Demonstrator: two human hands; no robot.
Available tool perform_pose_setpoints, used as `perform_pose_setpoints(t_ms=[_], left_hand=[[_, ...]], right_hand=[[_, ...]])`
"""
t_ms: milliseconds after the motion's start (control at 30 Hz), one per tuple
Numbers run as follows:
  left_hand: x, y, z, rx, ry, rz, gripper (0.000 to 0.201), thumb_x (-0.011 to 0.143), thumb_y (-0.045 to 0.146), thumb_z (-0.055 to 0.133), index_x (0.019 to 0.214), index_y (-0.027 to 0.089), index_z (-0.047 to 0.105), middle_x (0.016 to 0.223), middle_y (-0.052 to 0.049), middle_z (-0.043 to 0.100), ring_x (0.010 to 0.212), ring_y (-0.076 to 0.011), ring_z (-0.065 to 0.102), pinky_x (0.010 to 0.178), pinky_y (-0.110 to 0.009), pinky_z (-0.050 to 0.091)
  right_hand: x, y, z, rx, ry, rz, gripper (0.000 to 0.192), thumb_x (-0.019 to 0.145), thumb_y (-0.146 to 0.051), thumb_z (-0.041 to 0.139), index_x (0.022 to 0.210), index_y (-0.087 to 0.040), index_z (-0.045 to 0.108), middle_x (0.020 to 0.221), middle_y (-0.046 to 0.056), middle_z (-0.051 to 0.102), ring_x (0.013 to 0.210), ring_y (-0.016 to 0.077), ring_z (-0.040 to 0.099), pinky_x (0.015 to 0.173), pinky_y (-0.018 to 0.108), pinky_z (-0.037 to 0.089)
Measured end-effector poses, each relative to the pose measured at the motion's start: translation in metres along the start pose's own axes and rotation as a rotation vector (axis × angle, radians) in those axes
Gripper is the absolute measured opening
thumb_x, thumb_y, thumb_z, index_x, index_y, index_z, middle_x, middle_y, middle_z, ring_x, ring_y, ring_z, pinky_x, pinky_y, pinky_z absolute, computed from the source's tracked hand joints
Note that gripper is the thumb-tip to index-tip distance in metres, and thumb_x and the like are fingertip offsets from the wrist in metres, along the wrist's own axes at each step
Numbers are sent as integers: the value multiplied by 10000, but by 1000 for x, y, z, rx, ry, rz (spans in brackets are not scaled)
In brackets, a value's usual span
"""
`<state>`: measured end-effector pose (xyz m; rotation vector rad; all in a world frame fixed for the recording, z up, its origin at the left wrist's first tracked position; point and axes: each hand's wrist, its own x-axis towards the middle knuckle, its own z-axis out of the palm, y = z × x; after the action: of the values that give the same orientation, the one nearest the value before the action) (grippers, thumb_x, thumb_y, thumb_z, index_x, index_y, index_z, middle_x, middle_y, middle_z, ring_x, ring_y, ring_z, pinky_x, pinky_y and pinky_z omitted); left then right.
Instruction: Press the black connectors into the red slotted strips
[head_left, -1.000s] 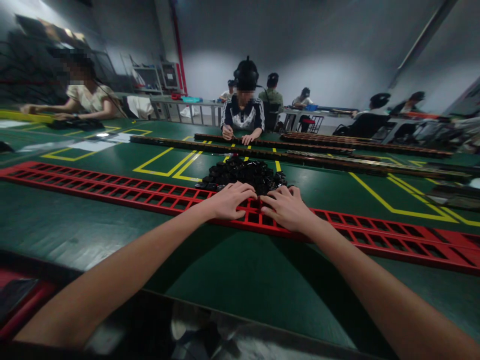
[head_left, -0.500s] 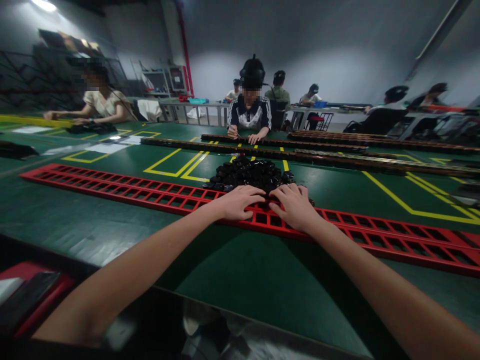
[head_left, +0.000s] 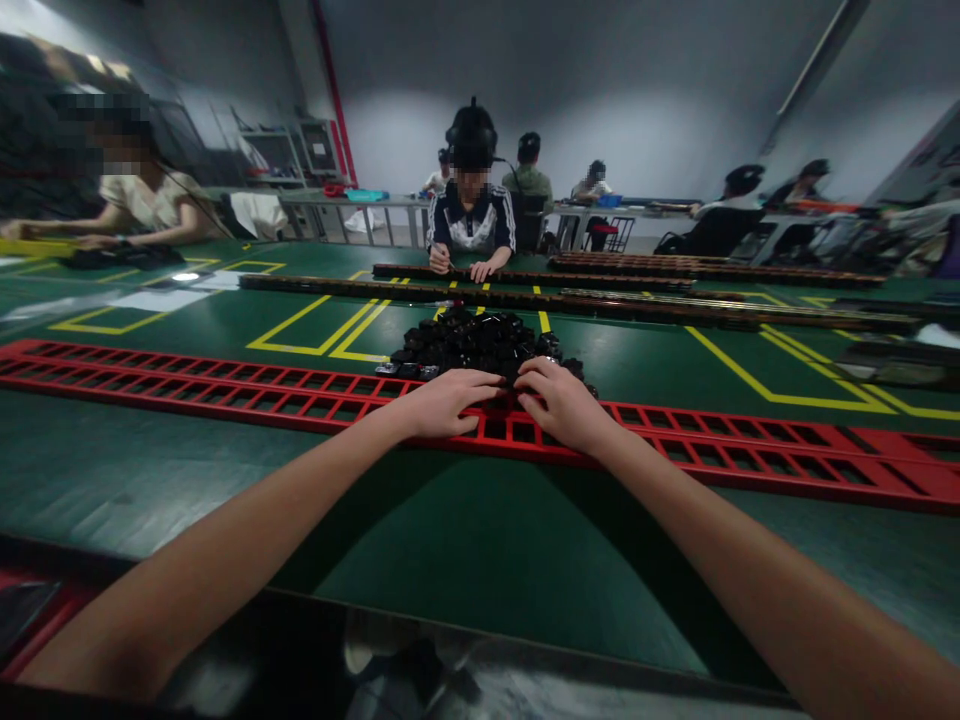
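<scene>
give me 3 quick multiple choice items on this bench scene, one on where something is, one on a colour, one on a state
1. Where is the pile of black parts?
A. just beyond the hands
B. on the floor
C. in a basket

2. What colour is the long slotted rack?
A. blue
B. red
C. white

3. How are the left hand and right hand?
A. raised in the air
B. palm down on the rack
C. clasped together

A: the pile lies on the green table past the fingers.
B: the rack is red.
B: both hands rest on it, side by side.
</scene>
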<state>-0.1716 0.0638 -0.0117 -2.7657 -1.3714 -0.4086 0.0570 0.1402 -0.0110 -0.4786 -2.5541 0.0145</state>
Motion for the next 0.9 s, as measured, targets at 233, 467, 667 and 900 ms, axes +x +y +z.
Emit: perform_pose_setpoints(t_ms=[233, 467, 667, 900], left_hand=[[-1, 0, -1, -46, 41, 77, 553, 801, 131, 553, 1353, 129, 518, 1550, -162, 358, 1396, -254, 407, 1142, -427, 372], [-1, -2, 2, -18, 75, 110, 513, 808, 116, 545, 1320, 146, 556, 1445, -141, 505, 1343, -242, 467, 1131, -439, 386], [-3, -4, 3, -88, 122, 79, 356, 787, 141, 588, 1137, 172, 647, 1404, -129, 518, 1314, -244, 476, 1111, -448, 402], [-2, -2, 0, -83, 107, 72, 239, 793, 161, 571, 1008, 171, 674, 1356, -121, 536, 1290, -252, 470, 1114, -461, 384]], right_hand=[[-3, 1, 3, 223, 82, 116, 283, 840, -135, 529, 1117, -176, 565, 1111, 107, 600, 931, 198, 617, 841, 356, 530], [-2, 5, 7, 114, 25, 154, 517, 875, -256, 563, 1374, -149, 481, 1251, 158, 581, 1137, 280, 578, 998, 470, 467], [-3, 4, 3, 99, -15, 97, 392, 833, -234, 616, 1222, -189, 593, 1169, 117, 571, 1057, 253, 584, 952, 439, 488], [-1, 1, 0, 138, -71, 134, 327, 837, -226, 650, 1153, -204, 568, 1086, 82, 646, 980, 229, 602, 866, 381, 481]])
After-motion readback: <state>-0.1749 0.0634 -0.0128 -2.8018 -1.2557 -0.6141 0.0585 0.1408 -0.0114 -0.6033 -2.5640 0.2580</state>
